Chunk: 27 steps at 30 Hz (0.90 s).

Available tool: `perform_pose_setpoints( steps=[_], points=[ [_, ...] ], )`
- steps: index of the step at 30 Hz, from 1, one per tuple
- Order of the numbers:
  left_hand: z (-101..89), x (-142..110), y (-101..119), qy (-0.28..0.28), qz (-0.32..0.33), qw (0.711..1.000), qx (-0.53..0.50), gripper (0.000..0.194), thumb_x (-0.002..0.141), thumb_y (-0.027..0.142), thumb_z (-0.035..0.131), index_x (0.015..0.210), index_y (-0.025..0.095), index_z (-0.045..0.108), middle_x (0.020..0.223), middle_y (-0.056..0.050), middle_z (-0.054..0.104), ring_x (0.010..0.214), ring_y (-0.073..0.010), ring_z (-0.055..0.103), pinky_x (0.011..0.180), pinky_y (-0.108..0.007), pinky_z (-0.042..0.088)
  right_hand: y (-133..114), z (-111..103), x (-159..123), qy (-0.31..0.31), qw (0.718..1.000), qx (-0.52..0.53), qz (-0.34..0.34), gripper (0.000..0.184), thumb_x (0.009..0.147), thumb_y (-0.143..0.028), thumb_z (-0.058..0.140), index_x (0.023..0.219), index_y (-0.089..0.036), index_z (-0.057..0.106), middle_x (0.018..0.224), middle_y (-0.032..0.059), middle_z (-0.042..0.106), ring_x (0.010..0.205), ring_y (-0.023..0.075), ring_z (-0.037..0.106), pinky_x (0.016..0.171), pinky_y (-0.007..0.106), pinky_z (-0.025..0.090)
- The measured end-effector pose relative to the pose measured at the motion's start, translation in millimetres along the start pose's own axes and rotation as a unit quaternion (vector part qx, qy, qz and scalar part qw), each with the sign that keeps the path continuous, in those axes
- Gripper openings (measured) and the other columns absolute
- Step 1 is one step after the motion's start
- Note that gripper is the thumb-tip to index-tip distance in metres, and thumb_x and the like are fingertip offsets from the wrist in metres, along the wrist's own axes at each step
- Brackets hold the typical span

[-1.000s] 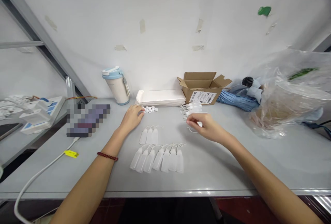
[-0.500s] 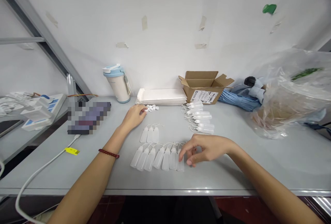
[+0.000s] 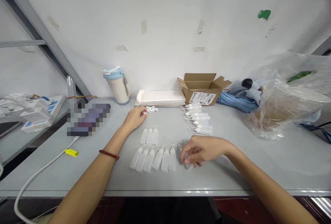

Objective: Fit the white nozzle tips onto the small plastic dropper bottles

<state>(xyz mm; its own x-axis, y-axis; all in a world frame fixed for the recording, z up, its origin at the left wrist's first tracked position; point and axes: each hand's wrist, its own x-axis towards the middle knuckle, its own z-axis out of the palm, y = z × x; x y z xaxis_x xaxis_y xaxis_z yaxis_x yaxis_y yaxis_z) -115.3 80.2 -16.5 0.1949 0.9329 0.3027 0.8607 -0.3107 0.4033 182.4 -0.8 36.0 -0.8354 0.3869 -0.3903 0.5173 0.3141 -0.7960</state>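
Observation:
My right hand [image 3: 200, 150] is curled over a small clear squeeze bottle [image 3: 188, 164] at the right end of the near row of bottles [image 3: 152, 158] and grips it. A short group of three bottles [image 3: 149, 136] lies behind that row. My left hand [image 3: 134, 118] reaches to the pile of small white caps [image 3: 150, 109]; its fingers pinch together at the pile's edge, and what they hold is hidden. Several capped bottles [image 3: 200, 120] lie stacked to the right of centre.
A blue-lidded tumbler [image 3: 117, 85], a stack of white flat bags [image 3: 161, 98] and an open cardboard box [image 3: 203, 88] line the wall. A blue cloth [image 3: 236, 100] and big clear plastic bag [image 3: 289, 96] fill the right. A white cable [image 3: 38, 177] crosses the left edge.
My right hand came from the far bottle stack down to the near row and closed on the end bottle, pulling it slightly right. My left hand stayed at the caps.

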Motion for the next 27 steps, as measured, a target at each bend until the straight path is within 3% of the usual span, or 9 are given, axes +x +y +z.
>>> perform_pose_setpoints(
  steps=[5, 9, 11, 14, 19, 23, 27],
  points=[
    [-0.9, -1.3, 2.9, 0.009, -0.013, 0.999, -0.028, 0.018, 0.073, 0.024, 0.050, 0.086, 0.018, 0.061, 0.080, -0.005, 0.062, 0.074, -0.0210, 0.057, 0.075, -0.035, 0.045, -5.4, -8.4, -8.0, 0.093, 0.995, -0.011, -0.026, 0.017, 0.084, -0.026, 0.053, 0.091, -0.016, 0.065, 0.071, 0.0013, 0.064, 0.057, 0.0097, 0.059, 0.055, 0.019, 0.044],
    [-5.7, -3.5, 18.1, 0.025, -0.045, 0.996, -0.076, 0.024, 0.072, 0.027, 0.054, 0.092, 0.014, 0.059, 0.083, -0.007, 0.064, 0.075, -0.0198, 0.060, 0.074, -0.033, 0.048, -3.7, -5.3, -2.8, 0.218, 0.972, -0.067, -0.060, 0.012, 0.085, -0.025, 0.052, 0.086, -0.017, 0.061, 0.069, 0.0000, 0.062, 0.060, 0.0107, 0.055, 0.057, 0.021, 0.042],
    [-10.3, -6.7, 33.3, 0.015, -0.050, 0.990, -0.129, 0.026, 0.073, 0.032, 0.057, 0.090, 0.013, 0.059, 0.086, -0.008, 0.065, 0.078, -0.0191, 0.062, 0.073, -0.031, 0.049, 0.0, -1.7, 4.7, 0.275, 0.954, -0.094, -0.078, 0.009, 0.085, -0.021, 0.051, 0.084, -0.018, 0.059, 0.069, -0.0003, 0.061, 0.062, 0.0109, 0.054, 0.061, 0.023, 0.042],
    [-18.1, -14.7, 60.8, -0.063, -0.041, 0.947, -0.313, 0.026, 0.071, 0.036, 0.063, 0.084, 0.013, 0.062, 0.085, -0.007, 0.066, 0.081, -0.0194, 0.061, 0.076, -0.032, 0.048, 5.0, 3.1, 15.4, 0.330, 0.930, -0.122, -0.107, 0.008, 0.083, -0.013, 0.048, 0.083, -0.018, 0.055, 0.076, 0.0007, 0.060, 0.066, 0.0109, 0.052, 0.063, 0.023, 0.043],
    [-22.7, -27.2, 90.9, -0.152, -0.026, 0.894, -0.420, 0.027, 0.076, 0.037, 0.063, 0.092, 0.015, 0.065, 0.087, -0.005, 0.065, 0.076, -0.0158, 0.059, 0.074, -0.031, 0.047, 5.6, 8.3, 19.8, 0.343, 0.924, -0.108, -0.132, 0.017, 0.080, -0.005, 0.041, 0.083, -0.018, 0.051, 0.078, 0.0005, 0.058, 0.067, 0.0111, 0.052, 0.063, 0.023, 0.042],
    [-19.3, -30.9, 96.8, -0.179, -0.002, 0.888, -0.424, 0.027, 0.081, 0.036, 0.059, 0.097, 0.016, 0.066, 0.098, -0.005, 0.066, 0.076, -0.0144, 0.058, 0.076, -0.030, 0.046, 4.5, 10.4, 19.5, 0.332, 0.931, -0.076, -0.129, 0.020, 0.077, -0.003, 0.041, 0.083, -0.018, 0.052, 0.080, 0.0003, 0.058, 0.069, 0.0112, 0.052, 0.063, 0.023, 0.042],
    [-17.0, -31.5, 97.9, -0.162, -0.005, 0.890, -0.425, 0.024, 0.079, 0.035, 0.062, 0.093, 0.015, 0.066, 0.097, -0.006, 0.065, 0.083, -0.0165, 0.058, 0.078, -0.030, 0.046, 4.9, 9.4, 18.9, 0.315, 0.940, -0.054, -0.119, 0.020, 0.077, -0.003, 0.040, 0.083, -0.018, 0.053, 0.080, 0.0002, 0.059, 0.071, 0.0116, 0.053, 0.063, 0.023, 0.038]
  ],
)
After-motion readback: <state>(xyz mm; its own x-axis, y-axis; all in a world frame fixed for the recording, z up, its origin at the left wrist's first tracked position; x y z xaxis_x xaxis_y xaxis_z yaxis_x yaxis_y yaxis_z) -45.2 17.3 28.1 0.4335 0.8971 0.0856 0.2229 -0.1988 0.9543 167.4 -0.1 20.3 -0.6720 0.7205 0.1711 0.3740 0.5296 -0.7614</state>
